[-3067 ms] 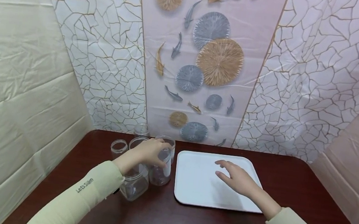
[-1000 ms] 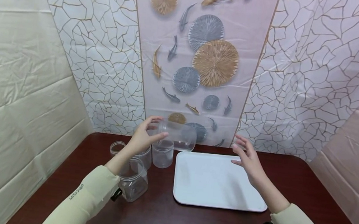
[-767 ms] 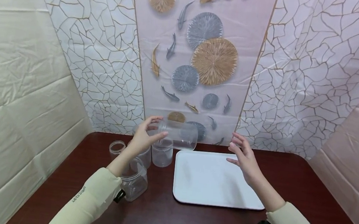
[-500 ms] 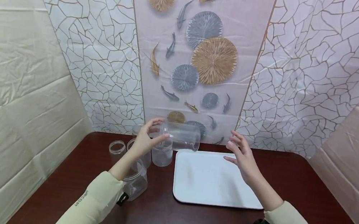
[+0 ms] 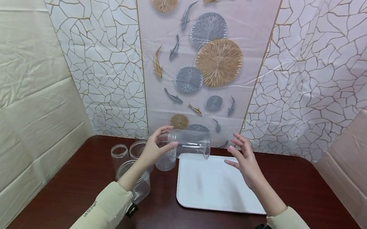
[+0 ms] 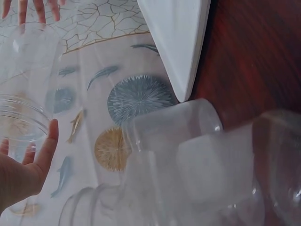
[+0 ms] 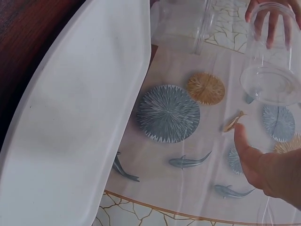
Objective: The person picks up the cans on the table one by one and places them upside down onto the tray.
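Note:
My left hand (image 5: 154, 149) grips a clear plastic jar (image 5: 191, 144) near its ridged mouth, thumb in front and fingers behind. The jar lies on its side in the air above the back left of the white tray (image 5: 219, 191), its base pointing right. In the left wrist view the threaded rim sits within the curve of the left hand (image 6: 21, 176). My right hand (image 5: 247, 166) hovers over the tray's right part, fingers spread and holding nothing, a short gap from the jar's base. The right wrist view shows that base facing the right hand (image 7: 270, 169).
Several other clear jars stand at the left: a slim jar (image 5: 119, 152) on the outside, a squarish jar (image 5: 141, 190) in front partly behind my left forearm, and a jar (image 5: 165, 162) beside the tray. The patterned backdrop (image 5: 184, 103) rises behind the dark red table (image 5: 173, 224).
My left hand took the jar from the group, lifted it and laid it sideways. Lately it has moved right and slightly down with it; my right hand has drifted slightly left.

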The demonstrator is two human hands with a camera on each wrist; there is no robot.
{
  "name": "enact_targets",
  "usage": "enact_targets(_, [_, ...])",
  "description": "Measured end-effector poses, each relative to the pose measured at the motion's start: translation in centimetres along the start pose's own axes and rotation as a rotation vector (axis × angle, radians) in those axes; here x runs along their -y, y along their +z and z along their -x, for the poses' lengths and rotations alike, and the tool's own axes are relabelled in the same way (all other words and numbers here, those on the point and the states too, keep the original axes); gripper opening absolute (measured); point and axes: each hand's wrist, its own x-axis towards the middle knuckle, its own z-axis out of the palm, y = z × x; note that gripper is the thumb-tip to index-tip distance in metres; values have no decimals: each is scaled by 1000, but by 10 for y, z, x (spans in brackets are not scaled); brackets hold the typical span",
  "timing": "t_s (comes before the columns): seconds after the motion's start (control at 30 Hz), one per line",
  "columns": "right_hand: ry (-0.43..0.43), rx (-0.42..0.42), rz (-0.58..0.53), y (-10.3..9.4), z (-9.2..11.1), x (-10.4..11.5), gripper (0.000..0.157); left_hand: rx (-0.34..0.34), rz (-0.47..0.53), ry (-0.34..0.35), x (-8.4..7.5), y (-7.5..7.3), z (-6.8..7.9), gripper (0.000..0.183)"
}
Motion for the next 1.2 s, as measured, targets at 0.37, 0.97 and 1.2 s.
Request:
enact_targets(0.37, [-19, 105, 11, 4, 0, -6, 58, 21, 64, 73, 8, 12, 5, 55])
enact_targets(0.97, [-30, 182, 24, 9, 0, -13, 61, 56, 88, 80, 18, 27, 11, 53])
enact_targets(1.2, [31, 260, 73, 9, 3, -15, 67, 53, 105, 124, 20, 33, 15, 53])
